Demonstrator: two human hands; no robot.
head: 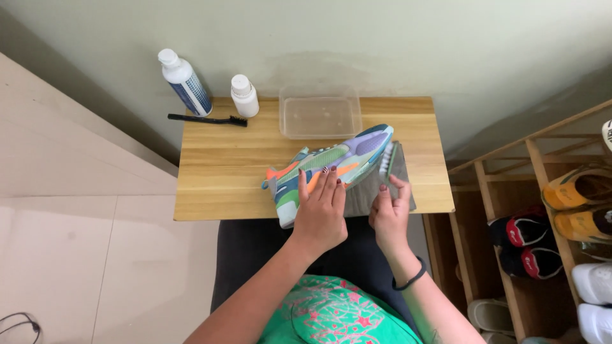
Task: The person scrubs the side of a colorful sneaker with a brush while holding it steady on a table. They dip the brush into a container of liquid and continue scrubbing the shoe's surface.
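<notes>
On the wooden surface (pixel 217 185), seen from the head camera, the left hand (pixel 320 213) lies with flat, spread fingers on the colourful sneaker (pixel 331 162) resting on a grey cloth (pixel 363 197), while the right hand (pixel 390 213) has its fingers clamped on a brush (pixel 387 159) at the sole, so cleaning seems underway, the bottles (pixel 186 76) unopened.

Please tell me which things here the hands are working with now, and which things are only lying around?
In use:
left hand pressing the colourful sneaker
right hand holding the brush
grey cloth under the sneaker

Lying about:
two white bottles
black brush
clear tub
shoe rack
</notes>
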